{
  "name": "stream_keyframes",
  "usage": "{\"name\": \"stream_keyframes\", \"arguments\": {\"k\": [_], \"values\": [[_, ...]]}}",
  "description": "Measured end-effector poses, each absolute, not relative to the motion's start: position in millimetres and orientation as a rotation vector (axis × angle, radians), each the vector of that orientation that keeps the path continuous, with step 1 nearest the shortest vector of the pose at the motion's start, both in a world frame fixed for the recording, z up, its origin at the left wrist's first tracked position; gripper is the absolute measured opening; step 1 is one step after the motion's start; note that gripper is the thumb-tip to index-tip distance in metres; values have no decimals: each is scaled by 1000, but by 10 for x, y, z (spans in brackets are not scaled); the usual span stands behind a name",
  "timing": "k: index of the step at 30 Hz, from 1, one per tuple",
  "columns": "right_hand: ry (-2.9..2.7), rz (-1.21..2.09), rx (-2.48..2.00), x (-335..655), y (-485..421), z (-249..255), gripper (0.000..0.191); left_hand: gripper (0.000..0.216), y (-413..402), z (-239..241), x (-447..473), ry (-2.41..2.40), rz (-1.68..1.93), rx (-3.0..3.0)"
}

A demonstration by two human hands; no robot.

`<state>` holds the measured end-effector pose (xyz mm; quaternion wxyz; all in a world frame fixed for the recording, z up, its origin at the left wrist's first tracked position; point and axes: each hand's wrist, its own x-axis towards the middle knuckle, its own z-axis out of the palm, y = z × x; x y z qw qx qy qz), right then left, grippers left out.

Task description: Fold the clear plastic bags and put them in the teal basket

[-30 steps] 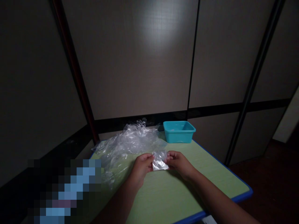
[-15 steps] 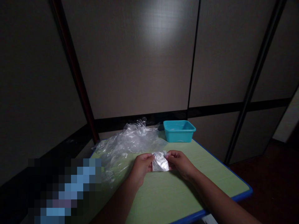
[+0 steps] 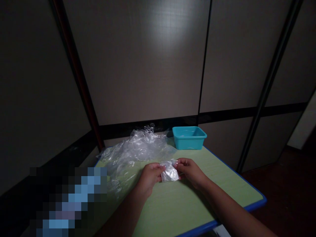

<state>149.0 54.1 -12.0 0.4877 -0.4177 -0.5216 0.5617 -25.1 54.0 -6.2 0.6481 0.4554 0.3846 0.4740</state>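
Observation:
Between my two hands is a small folded square of clear, shiny plastic film (image 3: 170, 171), held up over the green table. My left hand (image 3: 151, 174) pinches its left edge, thumb on top. At the right upper corner, my right hand (image 3: 187, 169) grips it between thumb and fingers. Behind and to the left lies a crumpled heap of clear plastic bags (image 3: 140, 144), loosely spread over the table's far left part.
A turquoise plastic basin (image 3: 189, 143) stands at the back of the green table (image 3: 182, 205), which has a blue edge. Behind it rise dark wardrobe panels (image 3: 148, 72). A pixelated patch covers the lower left.
The plastic square has tilted slightly and its surface shines differently. My left thumb reaches a little farther over it. Both hands stay almost in place.

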Motion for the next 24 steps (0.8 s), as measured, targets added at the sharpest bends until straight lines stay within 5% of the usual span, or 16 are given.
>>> {"name": "stream_keyframes", "arguments": {"k": [24], "values": [[-1233,1216,-965,1585,629,-127,35,36,526,-9,-289,922,974,1012]]}}
